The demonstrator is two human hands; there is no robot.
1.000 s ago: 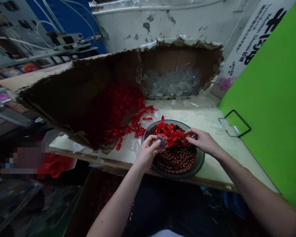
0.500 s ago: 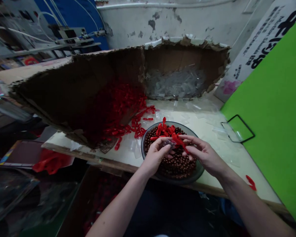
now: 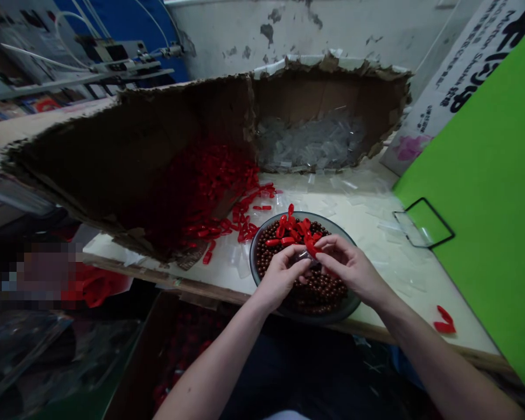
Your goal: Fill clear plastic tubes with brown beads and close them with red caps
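Over a grey bowl (image 3: 354, 308), my left hand (image 3: 282, 274) pinches a small clear plastic bag (image 3: 305, 255); what lies inside it is hard to make out. My right hand (image 3: 347, 265) is closed on a red plastic case (image 3: 311, 245), which touches or nearly touches the bag. The fingers partly cover both things. Strings of round brown beads (image 3: 324, 291) fill the bowl beneath my hands. Several more red cases (image 3: 284, 228) lie on the beads at the far side of the bowl.
Behind the bowl stands a torn cardboard box (image 3: 126, 134), with a heap of red cases (image 3: 210, 175) left and clear bags (image 3: 310, 143) right. A green panel (image 3: 481, 175) with a black wire handle (image 3: 440, 224) borders the right. One open red case (image 3: 445, 321) lies near the table's front edge.
My hands have come closer together, bringing the red case up against or close to the clear bag. The right fingers have drawn in. The view has shifted slightly.
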